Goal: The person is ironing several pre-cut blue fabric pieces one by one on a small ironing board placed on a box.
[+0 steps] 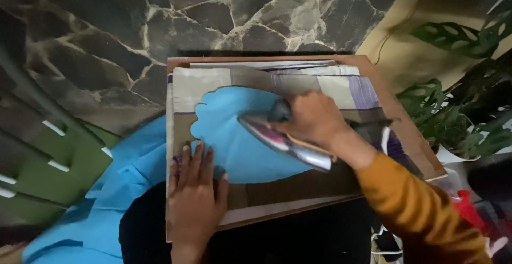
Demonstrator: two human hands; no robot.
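Observation:
A light blue cloth [234, 136] with a scalloped edge lies on a checked padding sheet [320, 85] that covers a wooden board [410, 130]. My right hand [312, 117] grips the handle of a clothes iron [277, 138], whose tip points left and rests on the blue cloth. My left hand [197, 189] lies flat, fingers together, on the board's near left corner, its fingertips touching the blue cloth's edge. The rest of the blue cloth [117, 189] hangs off the board to the left.
A stone-paved floor [106, 29] lies beyond the board. Green potted plants [458, 114] stand to the right, close to the board's right edge. A green object with white marks [48, 162] sits at the left. A red item [469, 205] lies at the lower right.

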